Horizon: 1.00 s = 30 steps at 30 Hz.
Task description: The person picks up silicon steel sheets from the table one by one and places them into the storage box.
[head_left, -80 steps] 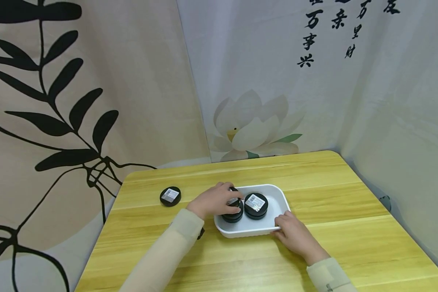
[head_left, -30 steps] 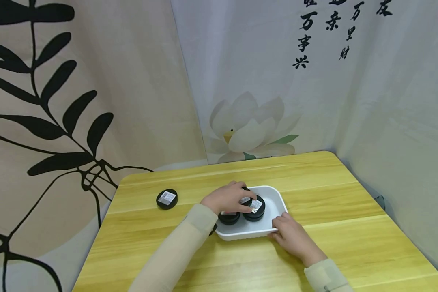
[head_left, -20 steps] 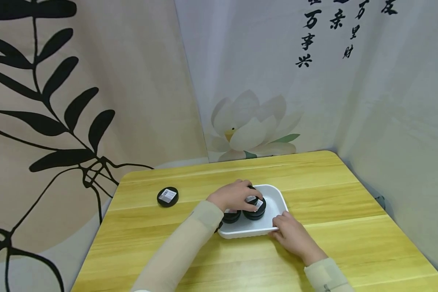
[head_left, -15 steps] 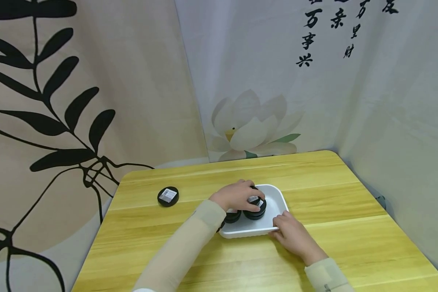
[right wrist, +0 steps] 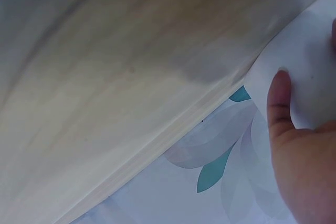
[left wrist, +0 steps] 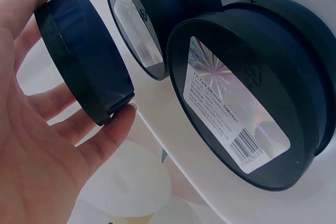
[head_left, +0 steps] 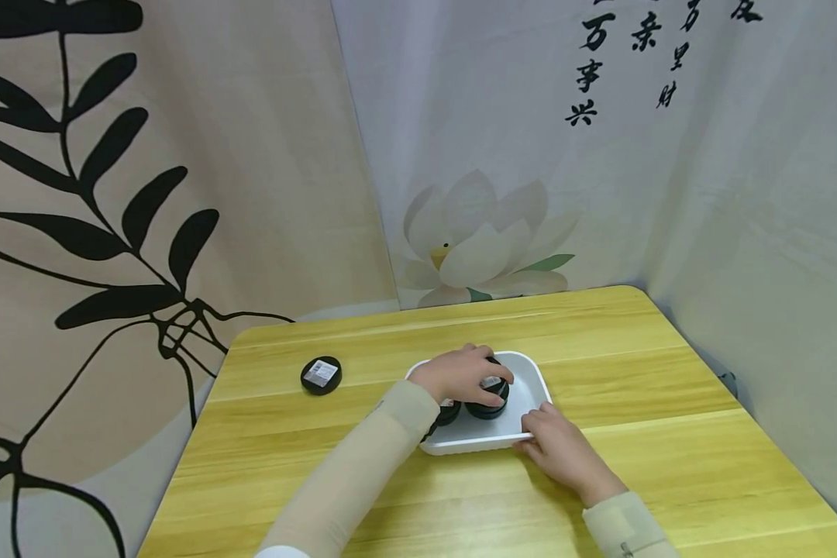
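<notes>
My left hand [head_left: 459,375] holds a round black case [head_left: 492,381] with a white label, over the right stack of like cases [head_left: 487,409] in a white tray [head_left: 476,446]. In the left wrist view, thumb and fingers grip the held case [left wrist: 84,56] by its edge. Beside it there, a case [left wrist: 231,103] with a silver label reads "5Meter", and another stack [left wrist: 157,19] stands behind. My forearm partly hides the left stack [head_left: 449,413]. My right hand [head_left: 558,438] grips the tray's near right rim, thumb [right wrist: 280,98] against its side.
A single black case [head_left: 321,376] with a white label lies on the yellow wooden table [head_left: 446,504], left of the tray. Behind the table hangs a printed curtain [head_left: 286,155] with leaves, a lotus and dark characters.
My left hand has moved right, from the left stack to over the right stack, holding a case. My right hand has stayed at the tray's rim.
</notes>
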Motion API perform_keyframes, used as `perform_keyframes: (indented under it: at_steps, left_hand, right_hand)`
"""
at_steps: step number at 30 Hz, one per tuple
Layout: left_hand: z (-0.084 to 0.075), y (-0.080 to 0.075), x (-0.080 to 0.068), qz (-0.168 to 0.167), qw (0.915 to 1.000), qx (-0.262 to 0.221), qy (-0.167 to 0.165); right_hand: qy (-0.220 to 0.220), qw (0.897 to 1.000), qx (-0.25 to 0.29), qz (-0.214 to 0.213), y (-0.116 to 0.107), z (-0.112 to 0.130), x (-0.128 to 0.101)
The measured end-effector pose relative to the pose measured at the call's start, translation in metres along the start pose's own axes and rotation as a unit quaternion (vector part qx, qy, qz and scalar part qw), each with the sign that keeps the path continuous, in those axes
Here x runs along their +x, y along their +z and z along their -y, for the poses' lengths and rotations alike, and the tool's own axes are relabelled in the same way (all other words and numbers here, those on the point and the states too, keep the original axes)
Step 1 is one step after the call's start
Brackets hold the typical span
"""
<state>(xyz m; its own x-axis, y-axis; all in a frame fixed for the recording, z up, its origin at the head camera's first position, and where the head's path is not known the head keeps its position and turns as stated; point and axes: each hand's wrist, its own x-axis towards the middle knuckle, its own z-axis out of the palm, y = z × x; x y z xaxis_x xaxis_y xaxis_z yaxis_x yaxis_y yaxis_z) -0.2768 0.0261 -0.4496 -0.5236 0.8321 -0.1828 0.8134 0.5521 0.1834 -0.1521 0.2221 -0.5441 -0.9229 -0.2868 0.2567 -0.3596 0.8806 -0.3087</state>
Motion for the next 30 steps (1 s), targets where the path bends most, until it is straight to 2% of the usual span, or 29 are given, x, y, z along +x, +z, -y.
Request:
perform_keyframes:
  at_steps: [22,30]
  left_hand:
    - [-0.005,0.008,0.008,0.022,0.9997,0.0,-0.013]
    - [-0.003,0.013,0.011,0.027,0.9995,0.001,-0.016]
  right_hand:
    - [-0.016,1.0,0.004,-0.017,-0.002,0.0,-0.001]
    - [-0.026,0.999,0.006,-0.037,-0.003,0.002,-0.002]
